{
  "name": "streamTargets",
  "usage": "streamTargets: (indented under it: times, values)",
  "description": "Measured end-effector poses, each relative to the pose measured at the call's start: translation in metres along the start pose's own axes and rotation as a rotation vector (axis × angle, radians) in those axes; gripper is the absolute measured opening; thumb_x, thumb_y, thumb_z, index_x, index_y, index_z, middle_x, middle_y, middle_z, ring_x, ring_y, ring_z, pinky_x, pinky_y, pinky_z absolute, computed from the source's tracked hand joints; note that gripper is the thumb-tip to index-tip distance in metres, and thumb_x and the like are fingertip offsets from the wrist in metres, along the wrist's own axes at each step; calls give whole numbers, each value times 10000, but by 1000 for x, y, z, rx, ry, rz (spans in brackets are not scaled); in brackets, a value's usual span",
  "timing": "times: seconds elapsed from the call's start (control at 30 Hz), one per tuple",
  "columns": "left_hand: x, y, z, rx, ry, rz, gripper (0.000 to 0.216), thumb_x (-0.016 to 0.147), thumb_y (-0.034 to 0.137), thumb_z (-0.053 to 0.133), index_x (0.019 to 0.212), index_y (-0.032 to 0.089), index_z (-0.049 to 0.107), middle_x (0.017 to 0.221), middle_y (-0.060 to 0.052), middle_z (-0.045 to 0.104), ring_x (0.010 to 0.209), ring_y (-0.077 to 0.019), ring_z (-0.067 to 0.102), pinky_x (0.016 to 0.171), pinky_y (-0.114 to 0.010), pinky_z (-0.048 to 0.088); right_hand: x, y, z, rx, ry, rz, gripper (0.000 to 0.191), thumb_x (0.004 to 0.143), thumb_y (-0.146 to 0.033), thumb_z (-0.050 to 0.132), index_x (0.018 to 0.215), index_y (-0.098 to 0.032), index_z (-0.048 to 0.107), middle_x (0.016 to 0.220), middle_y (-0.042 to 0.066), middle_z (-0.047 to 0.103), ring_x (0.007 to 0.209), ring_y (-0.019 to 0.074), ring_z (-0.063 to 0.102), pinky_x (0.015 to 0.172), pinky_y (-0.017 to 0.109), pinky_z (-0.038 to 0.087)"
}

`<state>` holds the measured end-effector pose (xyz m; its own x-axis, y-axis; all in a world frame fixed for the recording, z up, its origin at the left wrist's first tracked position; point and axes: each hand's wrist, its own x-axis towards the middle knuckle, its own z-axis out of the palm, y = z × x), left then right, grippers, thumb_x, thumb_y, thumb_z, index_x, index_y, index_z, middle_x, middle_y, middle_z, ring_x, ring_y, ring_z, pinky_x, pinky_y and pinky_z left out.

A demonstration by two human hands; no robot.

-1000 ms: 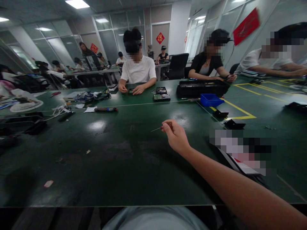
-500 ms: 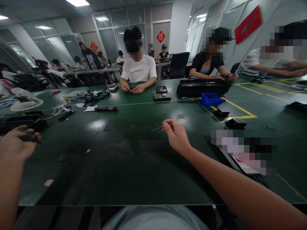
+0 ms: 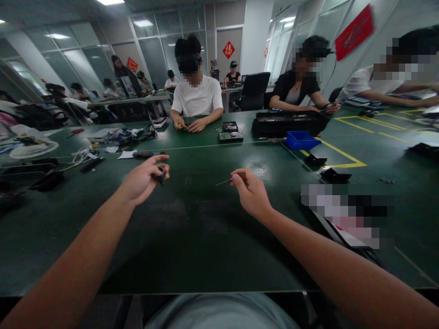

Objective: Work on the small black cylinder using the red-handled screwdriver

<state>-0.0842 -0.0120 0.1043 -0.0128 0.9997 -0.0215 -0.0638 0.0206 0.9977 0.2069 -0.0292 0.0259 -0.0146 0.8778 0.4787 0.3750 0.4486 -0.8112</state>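
Observation:
Over the middle of the green table (image 3: 206, 246), my right hand (image 3: 252, 192) is closed around a screwdriver (image 3: 223, 182). Its thin metal shaft points left, and most of the handle is hidden in my fingers. To the left, my left hand (image 3: 144, 180) grips a small dark part (image 3: 160, 174) between thumb and fingers, with the index finger stretched out. The part is mostly covered, so its kind cannot be made out. Just behind this hand lies a dark cylindrical tool (image 3: 148, 154) on the table. A gap separates the two hands.
Hard drives (image 3: 230, 136) lie before a person in a white shirt (image 3: 197, 98). A long black housing (image 3: 291, 123), a blue bin (image 3: 303, 140) and black brackets (image 3: 335, 175) stand at the right. Cables (image 3: 80, 157) and dark casings (image 3: 30, 171) lie at the left.
My left hand has swung from the far left edge toward the middle, carrying the small dark part. My right hand with the screwdriver has stayed almost in place.

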Motion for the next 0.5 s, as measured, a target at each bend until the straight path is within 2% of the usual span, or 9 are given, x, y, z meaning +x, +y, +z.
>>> streamTargets:
  times: [0.13,0.23,0.33,0.5]
  values:
    - [-8,-20,53,77,-215,21,505,652,98,505,1151,124,578,841,-43,558,763,-169,534,731,-297,439,0,3,0,-5,13,-2,194,984,-383,495,984,-227,610,872,41,708,820,204,700,775,360,513]
    - [-18,-37,80,343,-364,85,578,673,121,561,1250,159,531,959,-53,581,867,-191,553,814,-334,448,1,3,0,-42,19,8,191,983,-379,496,984,-228,611,880,45,707,827,209,694,776,364,504]
    - [-27,-58,94,628,-432,159,671,675,45,543,1324,192,461,1095,-76,591,976,-215,574,885,-361,464,1,3,1,-70,-6,31,188,975,-382,505,1014,-228,605,931,61,713,864,224,692,797,381,503]
    - [-25,-90,94,844,-370,273,494,803,7,465,1261,185,514,1179,-117,594,1098,-245,575,974,-407,476,0,2,2,-101,-65,47,187,973,-345,481,1041,-223,606,955,65,720,883,228,690,802,386,500]
